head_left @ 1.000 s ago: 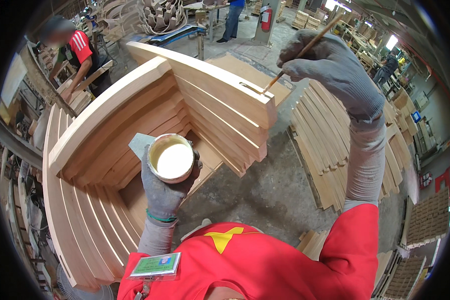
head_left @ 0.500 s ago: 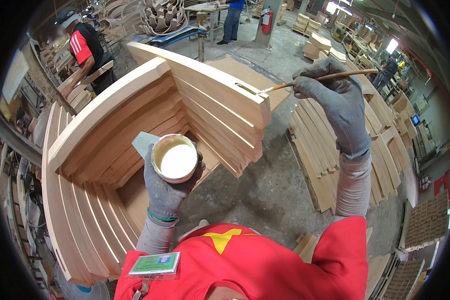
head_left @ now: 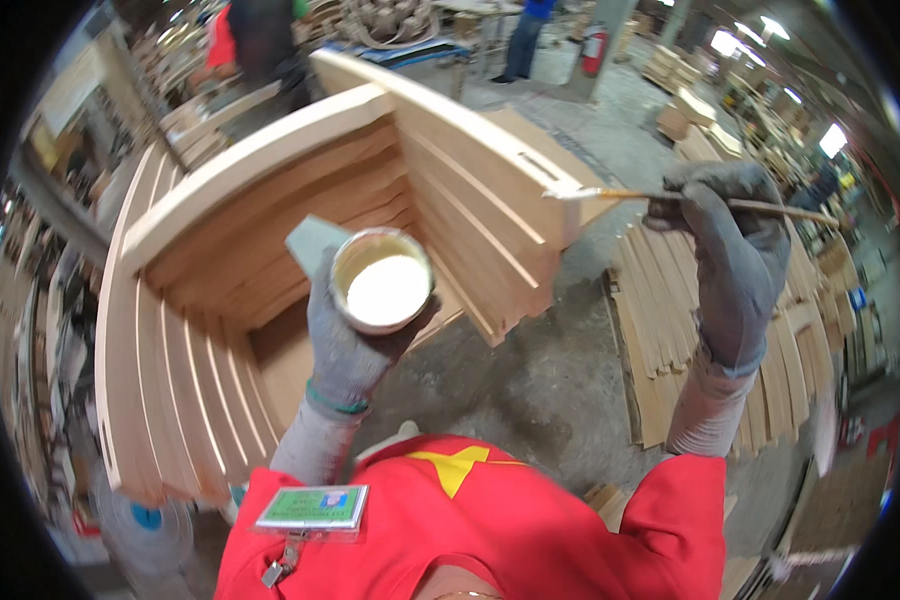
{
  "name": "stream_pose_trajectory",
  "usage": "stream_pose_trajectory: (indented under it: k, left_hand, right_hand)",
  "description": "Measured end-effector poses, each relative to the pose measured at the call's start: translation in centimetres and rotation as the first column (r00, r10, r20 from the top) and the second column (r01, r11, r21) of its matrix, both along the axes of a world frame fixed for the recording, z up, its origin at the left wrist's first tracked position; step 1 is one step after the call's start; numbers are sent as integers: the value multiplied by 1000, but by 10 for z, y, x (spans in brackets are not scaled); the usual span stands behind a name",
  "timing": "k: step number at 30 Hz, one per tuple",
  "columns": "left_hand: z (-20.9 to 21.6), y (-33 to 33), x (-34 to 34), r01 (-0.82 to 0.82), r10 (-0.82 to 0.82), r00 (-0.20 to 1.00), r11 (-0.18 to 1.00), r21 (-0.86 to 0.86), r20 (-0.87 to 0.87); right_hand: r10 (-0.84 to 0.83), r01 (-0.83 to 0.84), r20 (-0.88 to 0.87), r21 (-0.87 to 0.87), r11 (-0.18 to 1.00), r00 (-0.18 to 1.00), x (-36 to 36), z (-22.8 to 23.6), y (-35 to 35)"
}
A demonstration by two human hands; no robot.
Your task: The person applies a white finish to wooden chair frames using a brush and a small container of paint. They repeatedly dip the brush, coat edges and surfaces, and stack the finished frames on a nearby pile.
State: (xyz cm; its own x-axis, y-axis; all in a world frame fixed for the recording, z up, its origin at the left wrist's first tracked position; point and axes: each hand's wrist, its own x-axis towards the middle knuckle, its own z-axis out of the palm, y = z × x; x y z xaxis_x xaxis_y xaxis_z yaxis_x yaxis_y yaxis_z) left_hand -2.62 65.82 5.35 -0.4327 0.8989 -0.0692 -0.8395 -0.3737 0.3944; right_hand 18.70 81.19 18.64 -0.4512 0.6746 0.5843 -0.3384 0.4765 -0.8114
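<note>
Close by me, the gloved left hand (head_left: 346, 345) has its grip wrapped round a cup (head_left: 382, 252) of white stuff (head_left: 386, 290); farther out, the right hand (head_left: 736, 252) pinches a brush (head_left: 625, 194), tip at a slotted wooden rail's (head_left: 465, 130) end. Beyond, a red extinguisher (head_left: 593, 52).

Pot (head_left: 368, 250): contents (head_left: 388, 293) white. Brush (head_left: 627, 194) brown, white-tipped. Left hand (head_left: 350, 345) gloved grey, cuff (head_left: 338, 397) edged green. Wooden slats (head_left: 475, 205) pale tan. Shirt (head_left: 560, 520) red, yellow star (head_left: 455, 468). Floor (head_left: 470, 390) grey.
</note>
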Motion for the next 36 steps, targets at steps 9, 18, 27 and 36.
stream_pose_trajectory:
  k: [9,18,27,36]
  left_hand:
    - [11,-35,31,-241,244,960,970,41,-135]
    - [12,-84,65,-461,468,882,881,107,-51]
    - [-4,-123,69,-522,570,816,798,302,-95]
    - [9,-144,68,-706,719,693,691,154,-47]
  right_hand:
    - [578,-539,79,-278,795,812,-34,-56,-41]
    - [803,-824,-189,-162,542,565,-51,-79,-59]
    - [786,-806,-183,-180,563,590,-64,-103,-100]
    - [782,-792,-160,1,610,602,-62,-114,-140]
